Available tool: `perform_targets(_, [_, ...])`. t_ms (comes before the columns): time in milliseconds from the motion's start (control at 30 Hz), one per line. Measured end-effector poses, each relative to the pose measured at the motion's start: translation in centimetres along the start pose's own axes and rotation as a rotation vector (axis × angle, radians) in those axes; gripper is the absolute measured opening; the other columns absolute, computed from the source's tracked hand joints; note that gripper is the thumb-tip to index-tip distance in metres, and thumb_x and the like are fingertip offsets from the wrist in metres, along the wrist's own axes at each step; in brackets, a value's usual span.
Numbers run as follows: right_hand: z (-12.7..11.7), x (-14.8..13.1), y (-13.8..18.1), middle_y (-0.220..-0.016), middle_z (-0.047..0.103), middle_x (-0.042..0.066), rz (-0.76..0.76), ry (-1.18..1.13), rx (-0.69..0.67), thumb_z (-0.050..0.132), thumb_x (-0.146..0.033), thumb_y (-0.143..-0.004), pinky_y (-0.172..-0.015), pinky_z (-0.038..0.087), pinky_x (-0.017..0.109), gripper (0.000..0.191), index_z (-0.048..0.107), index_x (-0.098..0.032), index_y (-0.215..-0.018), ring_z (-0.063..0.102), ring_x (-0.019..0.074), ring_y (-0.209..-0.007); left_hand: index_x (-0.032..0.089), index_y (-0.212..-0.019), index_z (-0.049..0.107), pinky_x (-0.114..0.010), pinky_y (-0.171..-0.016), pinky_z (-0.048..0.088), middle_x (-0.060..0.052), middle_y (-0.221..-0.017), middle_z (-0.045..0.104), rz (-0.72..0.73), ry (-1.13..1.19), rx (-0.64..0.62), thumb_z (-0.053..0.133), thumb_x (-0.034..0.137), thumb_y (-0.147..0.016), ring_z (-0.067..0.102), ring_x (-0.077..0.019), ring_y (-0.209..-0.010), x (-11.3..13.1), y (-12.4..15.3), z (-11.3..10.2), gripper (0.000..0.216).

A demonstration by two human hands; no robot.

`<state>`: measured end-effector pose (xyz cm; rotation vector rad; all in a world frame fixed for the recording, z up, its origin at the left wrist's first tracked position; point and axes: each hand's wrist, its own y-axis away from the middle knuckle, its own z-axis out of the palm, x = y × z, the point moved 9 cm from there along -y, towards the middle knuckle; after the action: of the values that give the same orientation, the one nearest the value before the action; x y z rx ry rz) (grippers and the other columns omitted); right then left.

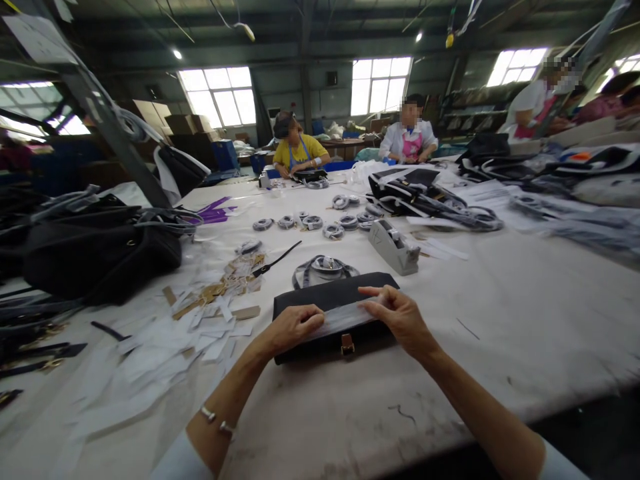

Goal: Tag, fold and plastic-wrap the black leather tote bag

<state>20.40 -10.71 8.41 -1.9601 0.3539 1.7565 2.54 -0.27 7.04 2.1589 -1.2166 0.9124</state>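
A flat black bag (320, 300) with a small brass clasp (347, 345) lies on the white table (500, 320) in front of me. My left hand (290, 328) and my right hand (400, 317) each pinch one end of a strip of clear film (343, 317) stretched across the bag's front. Both hands rest on the bag, fingers closed on the strip. A coiled grey strap (325, 268) lies just behind the bag.
A grey tape dispenser (395, 247) stands behind at the right. White paper slips (165, 353) and brass fittings litter the left. Black bags (95, 253) pile at the left edge. Several coiled straps (313, 222) lie farther back. Other people work at the far end.
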Motion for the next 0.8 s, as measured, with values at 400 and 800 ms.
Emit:
perform_targets(400, [0.8,2.6,-0.7,-0.061,0.065,0.001,0.280,0.051,-0.130,0.073,-0.058,-0.069,-0.039,0.048,0.021,0.044,0.061,-0.016,-0.073,0.063,0.0152,-0.054,0.018,-0.073,0.056,-0.022,-0.057,0.032,0.003,-0.067,0.051,-0.072,-0.022,0.017,0.050,0.036,-0.083,0.045,-0.0127,-0.064,-1.3,-0.4,0.5,0.021])
perform_targets(800, [-1.1,0.6,-0.1,-0.055,0.060,-0.001,-0.013,0.393,0.032,0.061,-0.052,-0.082,-0.047,0.044,0.025,0.033,0.064,-0.021,-0.072,0.057,0.0144,-0.050,0.018,-0.076,0.058,-0.023,-0.055,0.031,0.003,-0.067,0.051,-0.094,0.030,0.015,0.053,0.045,-0.082,0.045,-0.0129,-0.062,-1.4,-0.6,0.5,0.029])
